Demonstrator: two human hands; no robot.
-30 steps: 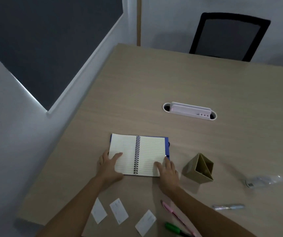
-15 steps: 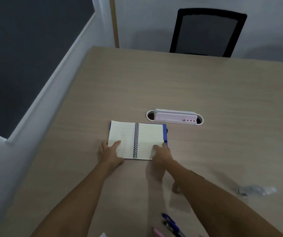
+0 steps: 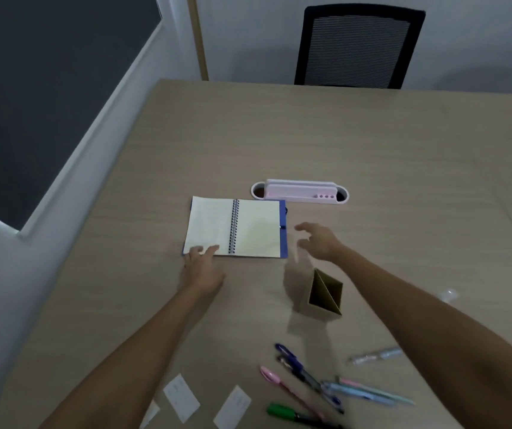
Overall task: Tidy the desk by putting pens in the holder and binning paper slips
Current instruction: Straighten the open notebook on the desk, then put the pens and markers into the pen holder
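Hidden parts: one clear pen point(image 3: 375, 356) is partly covered by the right forearm; a third paper slip point(image 3: 150, 414) is cut off at the lower edge; motion blur softens the scene.
Pens: a cluster point(image 3: 307, 382) lies on the desk point(image 3: 372, 144) nearest the wearer, long axes slanting from upper left to lower right; a green marker point(image 3: 291, 413) lies closest.
Holder: a tan pen holder point(image 3: 322, 294) stands beyond the pens, its mouth tilted toward the camera.
Slips: two paper slips point(image 3: 183, 397) lie flat left of the pens.
Left hand point(image 3: 203, 267): fingers spread, tips resting on the open notebook point(image 3: 236, 227) at its near-left corner.
Right hand point(image 3: 318, 241): fingers apart, nothing held, raised just right of the notebook.
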